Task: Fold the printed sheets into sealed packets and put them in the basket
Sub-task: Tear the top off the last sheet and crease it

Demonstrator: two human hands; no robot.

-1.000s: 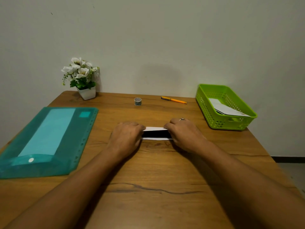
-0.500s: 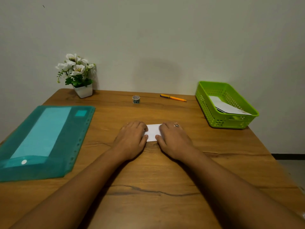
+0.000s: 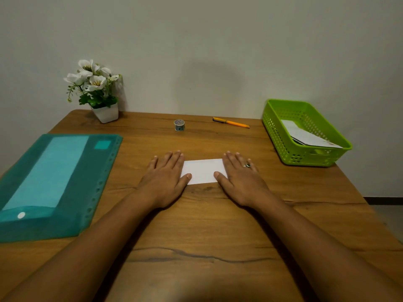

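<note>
folded sheet [image 3: 202, 171]: white, flat on the wooden table [image 3: 196, 225], mid-table, between the two hands, plain side up.
left hand [image 3: 164, 179]: palm down, fingers straight and together, pressing flat on the sheet's left end; thumb tip on the paper.
right hand [image 3: 241, 178]: palm down, fingers straight, slightly spread, pressing flat on the sheet's right end; ring [image 3: 248, 165] on one finger.
grip: none on either side, just flat palms holding the paper down.
basket [image 3: 283, 136]: green, far right of table, well apart from the sheet; white folded papers [image 3: 305, 134] lying inside.
tape roll [image 3: 179, 124]: small, upright, beyond the sheet.
pen [image 3: 231, 122]: orange, near the back edge, right of the tape.
folder [image 3: 54, 182]: teal, clear plastic, at left.
flower pot [image 3: 106, 113]: white, back left corner.
</note>
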